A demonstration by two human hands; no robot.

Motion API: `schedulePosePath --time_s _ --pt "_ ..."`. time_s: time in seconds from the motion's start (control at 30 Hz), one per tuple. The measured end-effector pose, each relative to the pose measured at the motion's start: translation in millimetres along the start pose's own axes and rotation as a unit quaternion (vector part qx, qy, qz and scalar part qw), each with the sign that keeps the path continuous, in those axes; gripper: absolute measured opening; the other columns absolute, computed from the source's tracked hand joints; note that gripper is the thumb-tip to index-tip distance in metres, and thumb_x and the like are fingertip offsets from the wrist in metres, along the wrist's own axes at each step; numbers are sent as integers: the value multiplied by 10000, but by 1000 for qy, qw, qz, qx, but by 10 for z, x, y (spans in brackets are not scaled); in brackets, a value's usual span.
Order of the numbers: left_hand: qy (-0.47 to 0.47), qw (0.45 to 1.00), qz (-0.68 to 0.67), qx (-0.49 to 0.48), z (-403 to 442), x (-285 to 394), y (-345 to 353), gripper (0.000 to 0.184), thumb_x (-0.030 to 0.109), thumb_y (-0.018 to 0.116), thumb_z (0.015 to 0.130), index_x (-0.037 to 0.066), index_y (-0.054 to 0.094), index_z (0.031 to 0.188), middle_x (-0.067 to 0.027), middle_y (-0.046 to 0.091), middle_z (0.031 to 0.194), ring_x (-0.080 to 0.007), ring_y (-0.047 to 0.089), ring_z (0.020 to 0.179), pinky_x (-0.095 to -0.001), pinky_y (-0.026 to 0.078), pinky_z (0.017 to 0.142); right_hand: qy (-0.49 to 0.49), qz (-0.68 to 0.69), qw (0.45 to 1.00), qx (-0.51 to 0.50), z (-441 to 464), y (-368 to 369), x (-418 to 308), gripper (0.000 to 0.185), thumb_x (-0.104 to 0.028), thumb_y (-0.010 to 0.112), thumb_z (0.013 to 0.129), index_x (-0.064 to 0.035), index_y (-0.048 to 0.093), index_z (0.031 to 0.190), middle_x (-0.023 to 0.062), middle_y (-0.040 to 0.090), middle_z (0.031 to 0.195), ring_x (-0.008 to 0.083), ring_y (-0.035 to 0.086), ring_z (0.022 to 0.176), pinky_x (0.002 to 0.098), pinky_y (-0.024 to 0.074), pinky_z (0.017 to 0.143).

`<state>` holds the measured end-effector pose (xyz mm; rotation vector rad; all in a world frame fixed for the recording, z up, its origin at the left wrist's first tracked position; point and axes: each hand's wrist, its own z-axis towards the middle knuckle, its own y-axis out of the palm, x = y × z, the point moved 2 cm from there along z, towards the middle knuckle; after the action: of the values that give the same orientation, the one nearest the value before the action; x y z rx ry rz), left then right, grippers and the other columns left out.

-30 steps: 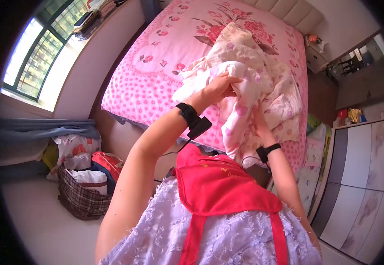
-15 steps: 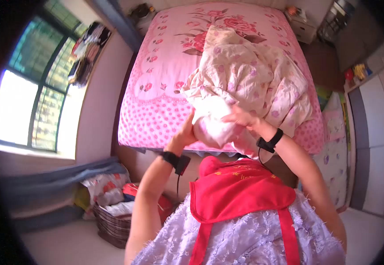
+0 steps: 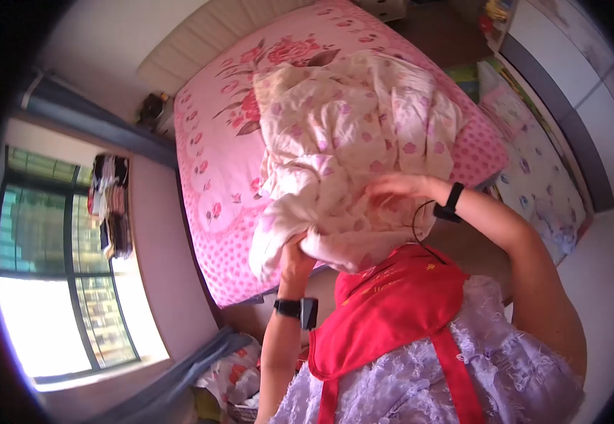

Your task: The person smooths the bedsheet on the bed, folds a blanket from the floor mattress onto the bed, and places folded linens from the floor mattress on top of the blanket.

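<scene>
A cream quilt point(image 3: 363, 134) printed with purple and pink flowers lies rumpled on the bed, its near edge bunched up toward my body. My left hand point(image 3: 296, 258) grips a fold of it at the near left, with the fingers partly tucked into the cloth. My right hand point(image 3: 400, 186) rests on the quilt's near right part, fingers stretched out and pointing left. Its thumb is hidden. Under the quilt is a pink bedspread point(image 3: 208, 152) with large roses and a dotted border.
A window point(image 3: 74, 261) and a sill with stacked clothes point(image 3: 111, 205) are on the left. A padded headboard point(image 3: 180, 53) stands at the far end. To the right, a floral mat point(image 3: 533, 180) lies beside a wardrobe point(image 3: 568, 85). A bag point(image 3: 233, 374) sits at the lower left.
The view has turned and shifted. The quilt is spread wider, and its near edge is drawn closer to me. My left hand has moved into a fold; my right hand now lies flatter.
</scene>
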<state>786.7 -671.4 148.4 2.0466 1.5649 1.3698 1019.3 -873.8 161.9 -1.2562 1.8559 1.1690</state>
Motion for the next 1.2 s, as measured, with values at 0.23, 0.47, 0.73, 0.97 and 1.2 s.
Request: schedulePosePath --time_s 0.23,0.47,0.73,0.97,1.2 --pt "356 898 222 132 -1095 646 -303 286 206 572 775 36 520 999 -106 562 906 -216 558 826 -396 495 737 -100 89 834 536 -1148 -1889 2382 565 -360 640 741 -111 428 1202 68 451 1172 223 424 1085 381 381 866" --pt "464 718 449 260 -1504 798 245 354 208 512 830 37 482 1138 -113 465 1115 -216 477 1007 -391 420 838 -26 191 730 656 -754 -2187 2863 725 -463 635 681 -111 409 1272 98 389 1305 280 355 1207 419 353 926" --pt "391 595 660 241 -918 672 945 197 168 483 859 11 493 978 -74 497 905 -182 500 805 -344 429 717 -27 401 721 564 -103 -2944 2481 692 -600 482 791 -129 395 1291 44 527 1131 191 485 1017 362 421 841" --pt "267 800 424 330 -391 142 472 137 171 510 809 96 479 919 -57 512 857 -176 525 782 -361 481 721 -229 -186 711 638 241 -3098 1763 665 -420 646 772 -127 371 1302 60 518 1159 212 509 1025 353 437 853" --pt "189 869 368 271 -31 -122 258 90 194 467 811 120 485 861 -27 529 776 -170 542 747 -372 481 734 -99 561 778 264 767 -3336 1113 642 -428 721 697 -129 480 1212 35 564 1101 185 530 996 357 443 865"
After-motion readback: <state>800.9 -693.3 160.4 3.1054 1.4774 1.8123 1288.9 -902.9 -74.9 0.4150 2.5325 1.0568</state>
